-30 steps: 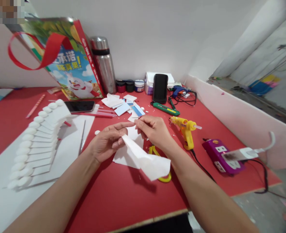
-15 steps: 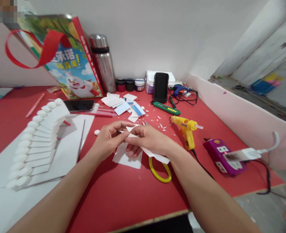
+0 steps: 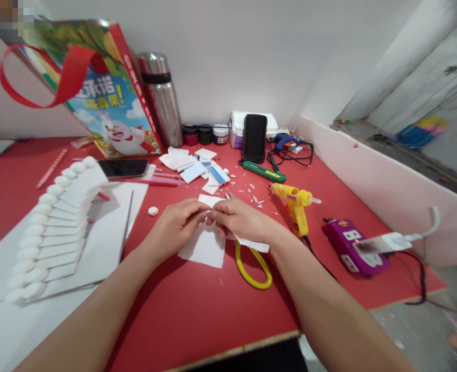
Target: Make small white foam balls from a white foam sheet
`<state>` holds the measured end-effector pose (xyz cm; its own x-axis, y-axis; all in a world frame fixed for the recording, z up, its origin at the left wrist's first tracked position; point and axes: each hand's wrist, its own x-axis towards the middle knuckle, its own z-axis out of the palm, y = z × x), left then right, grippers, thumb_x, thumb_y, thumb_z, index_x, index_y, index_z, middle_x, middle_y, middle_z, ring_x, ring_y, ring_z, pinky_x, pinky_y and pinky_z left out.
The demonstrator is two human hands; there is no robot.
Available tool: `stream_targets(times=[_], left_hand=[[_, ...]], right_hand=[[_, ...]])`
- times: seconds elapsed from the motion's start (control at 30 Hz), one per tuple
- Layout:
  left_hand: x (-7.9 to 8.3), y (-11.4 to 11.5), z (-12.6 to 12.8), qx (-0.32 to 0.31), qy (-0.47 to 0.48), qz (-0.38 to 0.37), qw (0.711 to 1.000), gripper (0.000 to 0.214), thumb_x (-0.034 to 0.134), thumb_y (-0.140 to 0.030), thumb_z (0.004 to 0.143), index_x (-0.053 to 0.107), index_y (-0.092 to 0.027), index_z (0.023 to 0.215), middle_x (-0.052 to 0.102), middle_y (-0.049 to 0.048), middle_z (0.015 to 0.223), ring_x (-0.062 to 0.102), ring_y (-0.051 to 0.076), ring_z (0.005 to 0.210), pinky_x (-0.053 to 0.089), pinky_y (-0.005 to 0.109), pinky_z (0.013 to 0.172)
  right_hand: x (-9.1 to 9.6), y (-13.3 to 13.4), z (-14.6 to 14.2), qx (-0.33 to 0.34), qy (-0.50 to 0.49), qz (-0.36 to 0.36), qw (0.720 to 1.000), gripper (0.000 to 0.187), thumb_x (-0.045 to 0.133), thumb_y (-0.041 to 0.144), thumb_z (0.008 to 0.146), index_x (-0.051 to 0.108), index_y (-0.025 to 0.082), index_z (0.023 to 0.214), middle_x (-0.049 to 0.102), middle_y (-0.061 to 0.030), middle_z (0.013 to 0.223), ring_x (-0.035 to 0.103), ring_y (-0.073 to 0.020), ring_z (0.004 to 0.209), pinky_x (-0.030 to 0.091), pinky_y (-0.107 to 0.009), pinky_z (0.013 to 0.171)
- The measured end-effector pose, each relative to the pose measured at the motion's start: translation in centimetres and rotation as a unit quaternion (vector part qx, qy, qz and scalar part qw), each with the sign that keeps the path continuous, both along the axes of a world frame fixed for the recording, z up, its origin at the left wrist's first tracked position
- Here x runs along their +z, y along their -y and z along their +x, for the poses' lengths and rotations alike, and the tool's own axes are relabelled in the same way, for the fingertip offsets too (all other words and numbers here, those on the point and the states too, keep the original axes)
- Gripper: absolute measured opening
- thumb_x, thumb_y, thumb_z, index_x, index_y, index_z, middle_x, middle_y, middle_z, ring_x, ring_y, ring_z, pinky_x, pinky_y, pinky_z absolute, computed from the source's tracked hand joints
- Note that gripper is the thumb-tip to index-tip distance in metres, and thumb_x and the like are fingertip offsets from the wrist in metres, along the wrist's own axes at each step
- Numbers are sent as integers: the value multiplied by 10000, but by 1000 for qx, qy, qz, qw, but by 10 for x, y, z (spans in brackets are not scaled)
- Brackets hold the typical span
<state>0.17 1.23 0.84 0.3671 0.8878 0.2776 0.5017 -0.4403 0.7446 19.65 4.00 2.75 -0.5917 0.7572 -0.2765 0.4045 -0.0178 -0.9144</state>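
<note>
Fingers (image 3: 202,211) of left hand (image 3: 176,227) and right hand (image 3: 241,219) pinch one edge of thin white paper sheet (image 3: 203,250), centre of frame, on red table (image 3: 197,320) | yellow-handled scissors (image 3: 253,271) lie under right wrist | risk: sheet may tear if hands pull apart

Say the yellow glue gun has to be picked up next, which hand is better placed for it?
Probably the right. The right hand lies nearest the glue gun; the left hand would have to cross over it. Both pinch the white paper piece, so the left could hold it alone.
</note>
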Motion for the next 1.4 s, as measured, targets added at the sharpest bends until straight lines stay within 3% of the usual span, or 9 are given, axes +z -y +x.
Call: stream_targets(times=[0.27,0.4,0.5,0.6,0.73,0.87,1.07,1.2,1.4], left_hand=[[-5,1,-4,-47,-166,204,964,257,442,-65,946,677,-148,1010,693,94,886,617,216,796,446,318,712],[1,5,3,-8,-241,299,923,215,444,-89,960,653,-128,929,667,85,827,598,203,753,435,314,670],[0,9,11,31,-281,331,900,247,457,-124,956,608,-146,762,593,54,694,535,186,639,385,315,589],[-2,10,17,54,-215,240,945,236,447,-140,951,611,-141,781,603,55,725,539,175,651,397,309,609],[1,8,17,71,1,-44,996,162,504,-242,934,640,-160,898,639,17,745,576,142,646,424,265,612],[11,8,18,77,164,-317,931,313,464,-363,955,561,-172,727,486,-48,546,447,89,440,305,222,450],[9,8,19,47,213,-410,885,289,473,-368,941,513,-185,721,451,-59,539,378,71,414,237,204,415],[2,9,15,35,154,-352,923,276,456,-388,953,484,-201,752,410,-63,563,373,93,469,269,225,460],[1,10,15,39,-157,-60,985,229,374,-311,984,496,-202,824,538,12,747,495,172,661,298,296,591]], right_hand=[[8,-1,1,-37,-51,-105,992,211,514,205,905,604,158,721,428,65,495,360,-61,434,279,-193,429],[9,0,0,-55,-113,-185,975,205,489,232,855,554,175,669,362,83,459,248,-52,400,202,-200,413],[5,1,-3,-77,-105,-143,981,219,477,236,800,503,187,588,341,77,437,247,-62,399,191,-222,423],[-2,0,-7,-104,-28,29,994,218,505,235,748,490,186,537,398,51,468,338,-79,462,221,-241,467],[-8,-3,-7,-79,58,176,980,211,507,239,767,524,179,566,418,42,514,385,-97,548,223,-258,522],[-4,-3,-4,-36,55,195,979,209,476,214,802,505,180,598,447,42,547,382,-96,570,230,-261,550],[-1,-1,-4,-4,55,200,978,234,468,189,812,428,191,581,418,53,538,393,-92,560,241,-259,551],[2,0,-3,-3,69,192,979,243,489,232,832,459,190,594,443,46,546,415,-97,562,240,-258,536],[3,0,-5,-20,124,129,984,223,465,195,830,536,179,619,542,13,567,476,-104,561,275,-251,534]])
